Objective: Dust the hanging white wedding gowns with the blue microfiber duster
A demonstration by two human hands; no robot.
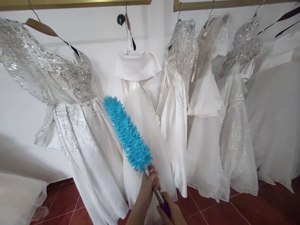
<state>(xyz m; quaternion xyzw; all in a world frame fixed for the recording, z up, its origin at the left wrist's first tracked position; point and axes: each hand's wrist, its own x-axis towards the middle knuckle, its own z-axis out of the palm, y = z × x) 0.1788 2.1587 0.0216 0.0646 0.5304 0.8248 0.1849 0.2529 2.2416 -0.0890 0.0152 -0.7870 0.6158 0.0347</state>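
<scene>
A duster (127, 134) with a fluffy blue head, a metal shaft and a purple handle slants up and to the left across the middle of the view. My left hand (151, 184) is wrapped round the shaft just under the blue head. Lower down, my right hand (172, 211) grips it at the purple handle. Behind the blue head hangs a plain white dress (140, 103) with a wide folded collar. To its left is a white dress with a beaded bodice (77, 81); the duster tip overlaps its edge, and I cannot tell whether they touch.
Several more white dresses (206, 131) hang in a row to the right from gold rails (229, 5). A round black knob (121, 19) is on the white wall. Pale fabric (18, 197) spreads at lower left over the red tiled floor (63, 200).
</scene>
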